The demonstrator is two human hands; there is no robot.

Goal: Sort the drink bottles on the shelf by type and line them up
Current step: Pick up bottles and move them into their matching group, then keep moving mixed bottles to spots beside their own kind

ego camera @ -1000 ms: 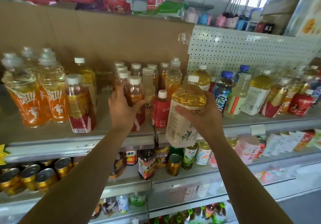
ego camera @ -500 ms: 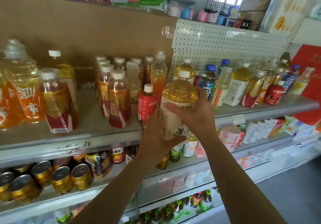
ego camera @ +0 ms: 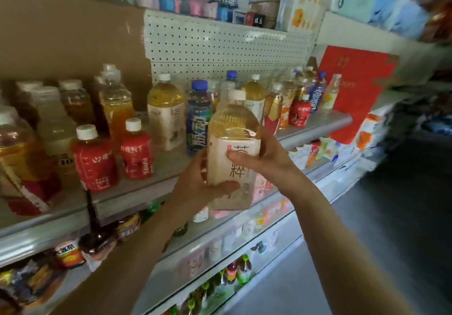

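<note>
A large yellow tea bottle with a white label and white cap is held in front of the drink shelf, off its surface. My left hand grips its lower left side, thumb across the label. My right hand grips its right side, thumb on the label. A matching yellow tea bottle stands on the shelf behind, beside a blue-capped bottle. Two small red-labelled bottles stand at the shelf front on the left.
Mixed bottles crowd the shelf's right end, next to a red box. Orange and amber bottles fill the left. Lower shelves hold cans and small bottles. A dark floor aisle lies at right.
My left hand left the amber bottles on the shelf and came onto the yellow tea bottle. The view has swung right along the shelf, with the bottle carried that way.
</note>
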